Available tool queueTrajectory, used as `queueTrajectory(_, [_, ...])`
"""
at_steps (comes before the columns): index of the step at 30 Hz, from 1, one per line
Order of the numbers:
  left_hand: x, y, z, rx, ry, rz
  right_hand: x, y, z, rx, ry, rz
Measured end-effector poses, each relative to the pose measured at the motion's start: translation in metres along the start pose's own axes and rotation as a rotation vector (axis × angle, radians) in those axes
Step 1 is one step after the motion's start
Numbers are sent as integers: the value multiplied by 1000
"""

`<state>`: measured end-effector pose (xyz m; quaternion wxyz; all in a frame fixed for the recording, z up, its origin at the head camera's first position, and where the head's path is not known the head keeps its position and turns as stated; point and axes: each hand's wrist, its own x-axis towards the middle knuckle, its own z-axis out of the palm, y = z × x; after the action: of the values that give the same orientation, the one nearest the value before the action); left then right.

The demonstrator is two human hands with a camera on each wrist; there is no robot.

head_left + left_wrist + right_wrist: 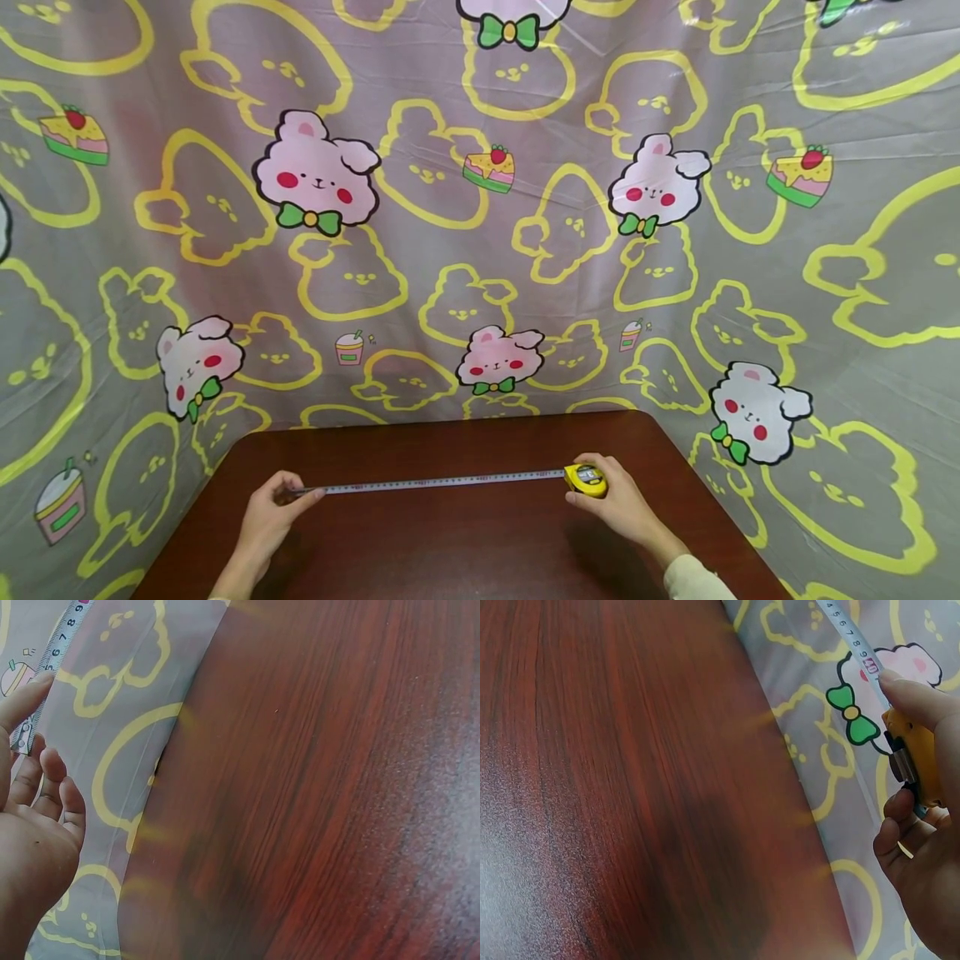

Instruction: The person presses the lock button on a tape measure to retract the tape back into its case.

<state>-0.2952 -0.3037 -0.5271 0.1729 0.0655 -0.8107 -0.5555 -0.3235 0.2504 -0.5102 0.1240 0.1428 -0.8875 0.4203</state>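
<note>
A yellow tape measure is gripped in my right hand, above the right part of the table. Its silver blade runs out to the left, nearly straight and level. My left hand pinches the blade's free end between thumb and fingers. In the left wrist view the low numbers of the blade show just past the thumb. The right wrist view shows the case held in the palm, the thumb near a red 40 mark on the blade. Part of the case is hidden by the hand.
Beneath the hands lies a dark red-brown wooden table with rounded far corners. A grey curtain printed with yellow outlines and white rabbit faces surrounds it at the back and both sides.
</note>
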Motion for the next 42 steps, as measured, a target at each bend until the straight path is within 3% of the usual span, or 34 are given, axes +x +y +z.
queueTrajectory(10, [0,-2,6,-20,2,34,2,1,5,19,-3,-9])
queueTrajectory(24, [-1,1,14,-55,-14,-2,2,-1,13,21,-15,19])
queueTrajectory(31, [0,0,23,-74,-6,40,2,0,16,29,-11,18])
queueTrajectory(42, [-1,8,30,-93,-12,49,3,-1,24,45,-3,16])
